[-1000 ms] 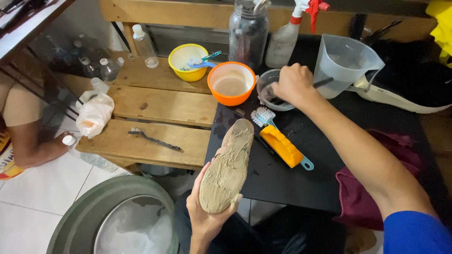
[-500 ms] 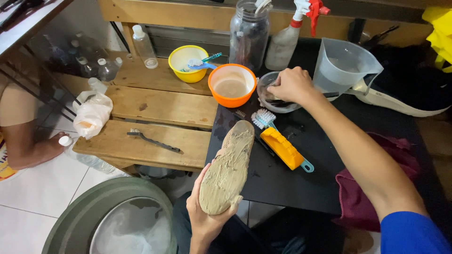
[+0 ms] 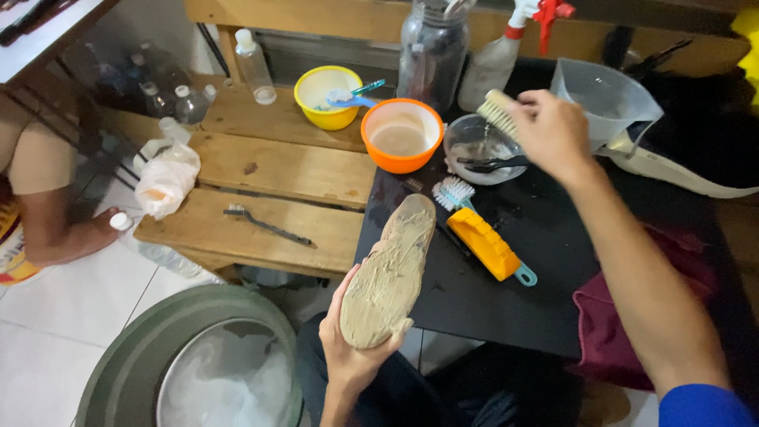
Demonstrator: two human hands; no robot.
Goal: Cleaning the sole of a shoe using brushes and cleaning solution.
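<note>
My left hand (image 3: 352, 352) grips a muddy shoe (image 3: 389, 273) by its heel, sole turned up, over the front edge of the black table (image 3: 506, 308). My right hand (image 3: 553, 130) holds a small pale-bristled brush (image 3: 496, 112) just above a clear bowl (image 3: 478, 146) of water, with drops falling from the bristles. A dark brush (image 3: 494, 164) lies across that bowl. An orange bowl (image 3: 402, 134) of cloudy liquid stands to the left of it. An orange-handled scrub brush (image 3: 484, 237) lies on the table beside the shoe.
A yellow bowl (image 3: 328, 95) with toothbrushes, a glass jar (image 3: 433, 51), a spray bottle (image 3: 506, 47) and a clear jug (image 3: 605, 99) stand at the back. A wire brush (image 3: 265, 224) lies on the wooden bench. A green basin (image 3: 194, 368) of foamy water sits below. Another person's leg (image 3: 43, 190) is at left.
My right hand has lifted out of the clear bowl with the pale brush, which now drips above it. The shoe in my left hand has stayed in place.
</note>
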